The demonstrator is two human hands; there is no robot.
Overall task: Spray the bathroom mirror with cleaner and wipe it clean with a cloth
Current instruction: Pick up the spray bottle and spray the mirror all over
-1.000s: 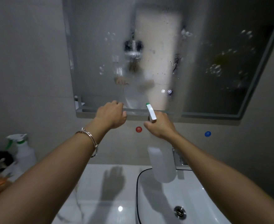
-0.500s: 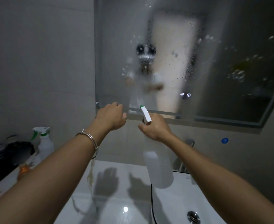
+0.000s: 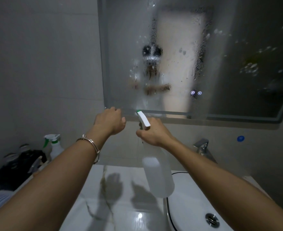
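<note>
Below the wet mirror (image 3: 179,47): spray bottle (image 3: 159,174) held above the basin (image 3: 195,205).
Right hand (image 3: 154,135) grips its neck, fingers curled round; left hand (image 3: 110,120) by the mirror's lower edge, fingers curled, holding nothing visible.

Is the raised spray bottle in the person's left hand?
No, the right hand grips the spray bottle by its neck; the left hand holds no bottle.

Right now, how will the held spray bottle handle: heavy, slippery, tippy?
Probably light: the spray bottle looks like translucent plastic and hangs from the right hand gripping its neck. Possibly slippery, since the mirror shows spray droplets. Tall and narrow, so it may tip once set down.
</note>
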